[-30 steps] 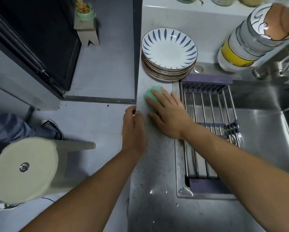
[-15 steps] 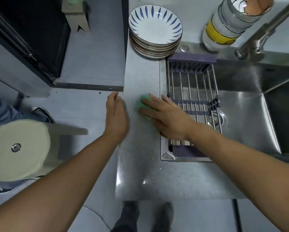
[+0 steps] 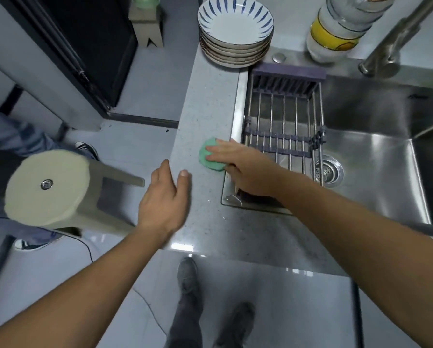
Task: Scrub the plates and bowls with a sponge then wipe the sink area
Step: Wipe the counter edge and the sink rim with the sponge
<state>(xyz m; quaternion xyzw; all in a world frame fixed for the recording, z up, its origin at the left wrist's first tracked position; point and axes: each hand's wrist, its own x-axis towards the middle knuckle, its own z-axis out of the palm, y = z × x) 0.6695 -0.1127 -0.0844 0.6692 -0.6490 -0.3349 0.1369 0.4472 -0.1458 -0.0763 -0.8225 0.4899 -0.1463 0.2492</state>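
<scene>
My right hand (image 3: 245, 169) presses a green sponge (image 3: 209, 156) flat on the grey speckled counter (image 3: 205, 101), just left of the steel sink (image 3: 376, 156). Its fingers lie straight over the sponge. My left hand (image 3: 166, 197) hovers at the counter's left edge, fingers relaxed, thumb over the counter, holding nothing. A stack of white plates with blue stripes (image 3: 235, 28) stands at the far end of the counter.
A wire drying rack (image 3: 283, 126) spans the sink's left part, with the drain (image 3: 327, 170) beside it. A yellow-labelled bottle (image 3: 335, 33) and the faucet (image 3: 396, 43) stand behind the sink. A cream stool (image 3: 47, 189) and another person's legs are on the floor at left.
My right hand slid the sponge along the counter toward me, away from the plate stack. My left hand came back along the counter edge with it.
</scene>
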